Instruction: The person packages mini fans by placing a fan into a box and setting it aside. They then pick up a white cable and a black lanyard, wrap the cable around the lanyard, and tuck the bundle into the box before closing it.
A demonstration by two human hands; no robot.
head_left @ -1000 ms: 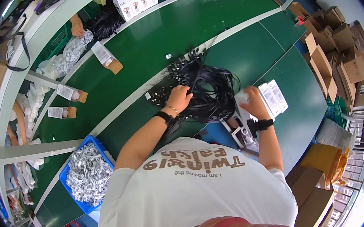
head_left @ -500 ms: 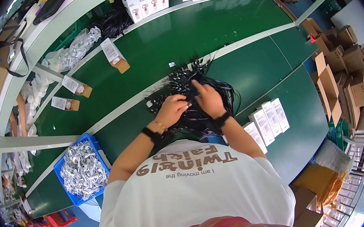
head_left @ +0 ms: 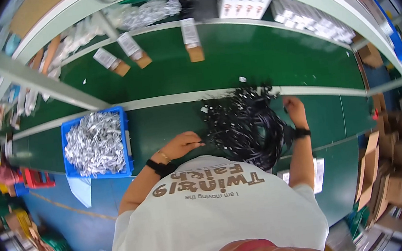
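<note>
A heap of thin black straps (head_left: 245, 125) with small white specks lies tangled on the green worktable in front of me. My left hand (head_left: 183, 144) is left of the heap, close to my shirt. Its thumb and fingers are pinched together, and a small dark tip shows at them. At the heap's right side is my right hand (head_left: 294, 107), also closed, with a little dark piece at its fingertips. What either piece belongs to is too blurred to tell.
A blue crate (head_left: 127, 143) full of white looped cords stands at the left. Three opened small boxes (head_left: 190, 33) lie on the far green surface. White cartons (head_left: 319, 176) stand by my right arm; brown cardboard boxes (head_left: 367, 171) are beyond. A white shelf post (head_left: 49, 80) crosses the left side.
My hands were close together over the black straps; now they are apart, one at each side. The whole view has turned, bringing the crate upright and farther up.
</note>
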